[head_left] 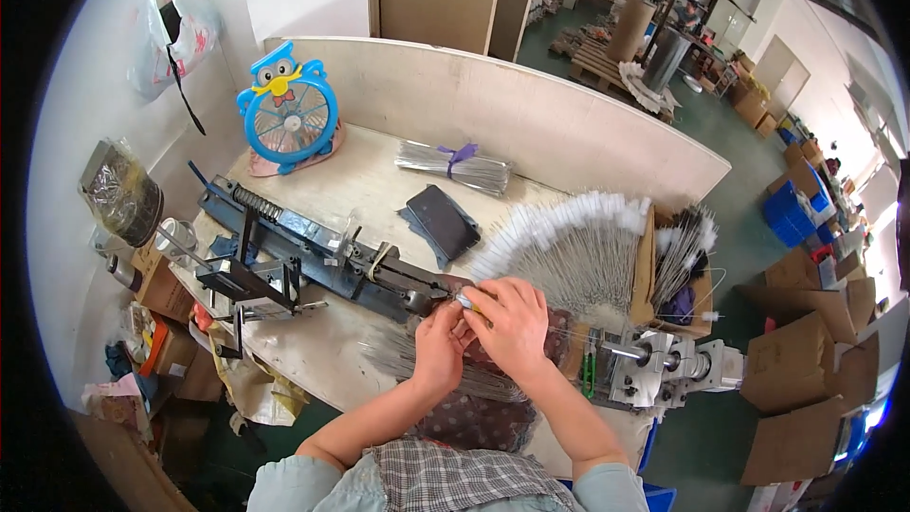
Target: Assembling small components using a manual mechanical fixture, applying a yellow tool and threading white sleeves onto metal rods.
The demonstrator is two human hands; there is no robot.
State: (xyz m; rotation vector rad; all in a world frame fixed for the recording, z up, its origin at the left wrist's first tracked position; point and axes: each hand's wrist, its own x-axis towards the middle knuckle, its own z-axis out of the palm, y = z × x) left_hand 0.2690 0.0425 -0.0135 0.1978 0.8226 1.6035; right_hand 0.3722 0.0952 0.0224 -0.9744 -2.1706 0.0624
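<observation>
My left hand (441, 346) and my right hand (512, 324) meet at the near end of a long dark metal bench fixture (327, 251). Both are closed, fingertips pinched together. A small silver and yellow piece (464, 301) shows at the fingers of my right hand; its kind is unclear. Whatever my left fingers pinch is hidden. Beneath my hands lies a bundle of thin metal wires (393, 351). Right of them fans out a large pile of wire brushes (578, 246) with white bristle tips.
A blue fan (292, 118) stands at the back left, near a tied wire bundle (455, 166). A black phone (443, 223) lies on a cloth. At right are a metal machine unit (664, 370), green-handled tool (589, 365) and a carton (645, 270) of brushes. A low partition (531, 104) edges the bench.
</observation>
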